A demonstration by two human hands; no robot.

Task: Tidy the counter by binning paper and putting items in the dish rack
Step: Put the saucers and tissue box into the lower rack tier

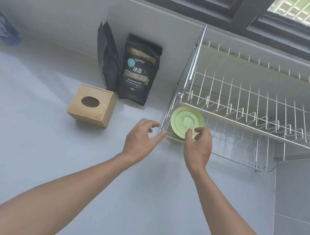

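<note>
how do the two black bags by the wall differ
The black printed bag shows its front face, with a gold band, a teal circle and upside-down lettering; the plain black bag to its left shows no print that I can read. The printed bag faces the camera squarely, while the plain bag is turned edge-on and leans. The printed bag looks wider from here. Both are dark pouches resting on the counter against the wall.

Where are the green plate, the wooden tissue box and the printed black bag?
green plate (184,120): head view, on its raised centre ring.
wooden tissue box (100,102): head view, on its top face.
printed black bag (137,71): head view, on its front label.
</note>
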